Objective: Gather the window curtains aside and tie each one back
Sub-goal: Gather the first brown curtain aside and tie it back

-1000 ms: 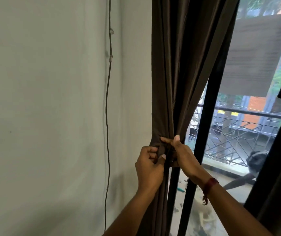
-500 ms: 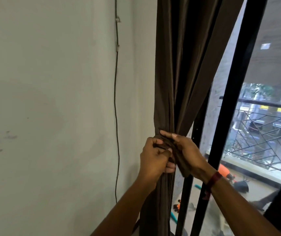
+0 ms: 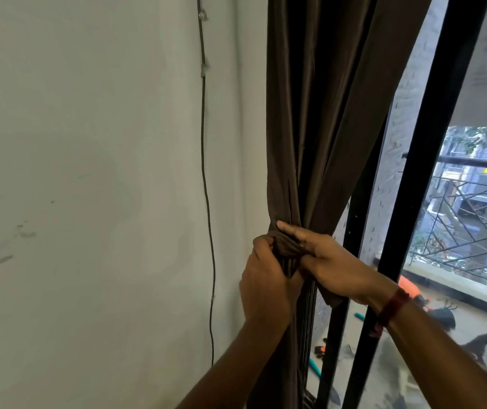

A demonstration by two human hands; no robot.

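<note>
One brown curtain (image 3: 310, 113) hangs bunched just above two hands, which meet at its narrowed waist. The left hand (image 3: 266, 281) clenches the gathered folds in curled fingers; the right hand (image 3: 335, 265), touching it, pinches the same cloth, forefinger laid across. One thin cable (image 3: 206, 190) runs down left of the left hand.

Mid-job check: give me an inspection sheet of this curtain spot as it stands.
Surface: no table in view; pale wall, scuffed.
Job's things: brown curtain bunched at its waist, fabric wrapped across the bunch.
Clutter: teal stick and orange object on the balcony floor outside.
Grippers: left hand grips the bunch; right hand pinches fabric across it; red wristband on the right wrist.
Cables: thin dark cable clipped down the wall, left of the curtain.
Surroundings: black window frame; balcony railing beyond.
</note>
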